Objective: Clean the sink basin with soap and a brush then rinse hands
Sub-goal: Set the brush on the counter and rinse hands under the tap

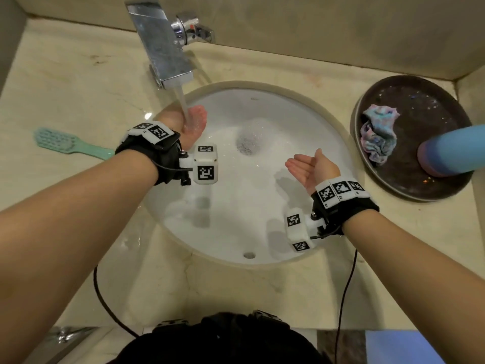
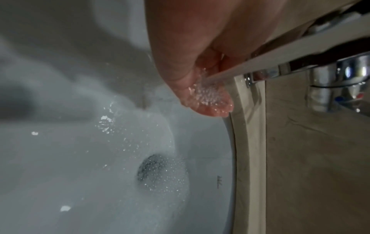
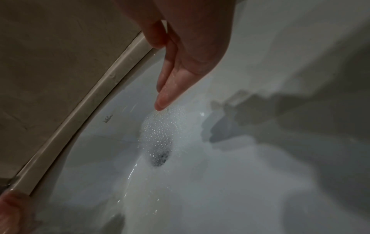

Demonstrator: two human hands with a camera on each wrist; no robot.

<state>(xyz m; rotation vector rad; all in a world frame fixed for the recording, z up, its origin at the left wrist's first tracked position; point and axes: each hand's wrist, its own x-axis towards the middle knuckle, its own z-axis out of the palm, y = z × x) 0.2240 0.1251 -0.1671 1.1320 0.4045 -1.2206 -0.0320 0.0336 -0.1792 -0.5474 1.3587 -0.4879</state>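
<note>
So we've got both hands over the one white sink basin [image 1: 301, 122], two hands and neither holding anything. Our left hand [image 1: 193, 122] sits palm up right under the single stream of water [image 1: 182, 101] pouring from the one chrome faucet [image 1: 162, 46], fingers loose and spread open; in the left wrist view the water splashes on the fingertips [image 2: 210, 101]. Our right hand [image 1: 311, 166] hangs over the right side of the basin, well apart from the stream, palm turned up and fingers straight, nothing in it. Foam covers the one drain [image 1: 246, 143] in the middle of the bowl, with a small overflow hole [image 1: 249, 255] at the near wall. One teal brush [image 1: 68, 144] lies flat on the counter [image 1: 65, 82] left of the basin, untouched. On the right there's one dark round tray [image 1: 446, 190] with one crumpled pastel cloth [image 1: 378, 135] and one blue bottle [image 1: 456, 151] on it.
</note>
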